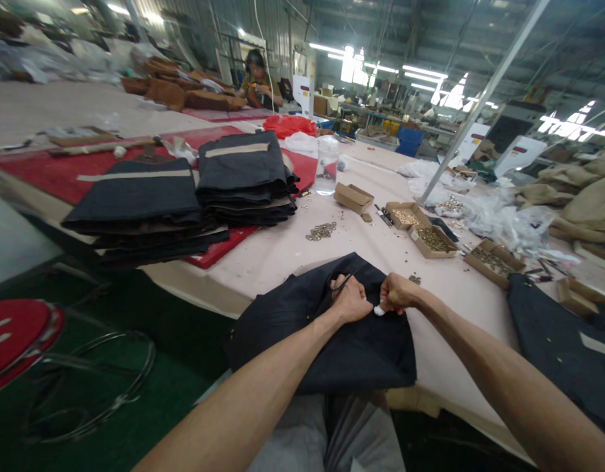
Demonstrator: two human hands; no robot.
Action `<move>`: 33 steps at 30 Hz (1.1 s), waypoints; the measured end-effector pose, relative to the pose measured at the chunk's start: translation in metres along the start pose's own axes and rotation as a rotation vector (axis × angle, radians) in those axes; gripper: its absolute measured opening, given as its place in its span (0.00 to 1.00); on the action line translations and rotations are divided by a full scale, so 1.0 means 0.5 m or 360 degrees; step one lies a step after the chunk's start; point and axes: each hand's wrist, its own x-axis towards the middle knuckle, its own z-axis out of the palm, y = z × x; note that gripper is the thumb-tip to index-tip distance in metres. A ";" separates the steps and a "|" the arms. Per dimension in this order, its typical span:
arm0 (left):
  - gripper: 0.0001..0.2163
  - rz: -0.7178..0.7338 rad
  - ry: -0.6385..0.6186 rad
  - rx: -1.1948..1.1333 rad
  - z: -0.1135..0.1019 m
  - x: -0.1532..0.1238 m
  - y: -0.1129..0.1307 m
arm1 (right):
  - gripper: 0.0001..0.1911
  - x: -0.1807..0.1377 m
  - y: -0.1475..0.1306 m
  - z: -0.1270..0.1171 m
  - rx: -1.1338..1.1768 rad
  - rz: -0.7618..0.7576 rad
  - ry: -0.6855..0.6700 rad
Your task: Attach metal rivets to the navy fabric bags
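A black cloth piece (302, 354), bulky and folded, lies over the table's front edge and my lap. My left hand (350, 300) is closed on its upper part, with a thin dark cord or strap looping up beside the fingers. Close by on the right, my right hand (395, 293) is pinched on the same cloth, and something white, perhaps a finger wrap, shows at its fingertips. What lies between the fingertips is too small to make out. A few small brass-coloured studs dot the cloth.
Stacks of folded black pieces (248, 170) stand on a red board at the left. Loose metal rings (320, 231), a clear plastic jar (326, 167) and small cardboard boxes of fittings (432, 241) lie beyond. Another black piece (562, 341) is at right, a red stool (17, 337) at left.
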 end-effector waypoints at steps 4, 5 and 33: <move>0.08 0.0042 -0.0024 -0.0009 0.003 0.005 -0.003 | 0.10 0.018 0.005 -0.007 -0.0067 0.0046 -0.0016; 0.08 0.0049 -0.0038 -0.0010 0.003 0.006 -0.003 | 0.10 0.021 0.006 -0.009 -0.0072 0.0049 -0.0018; 0.08 0.0005 -0.0059 -0.0297 -0.044 -0.047 -0.039 | 0.11 0.279 -0.272 -0.091 0.0113 -0.0603 0.0685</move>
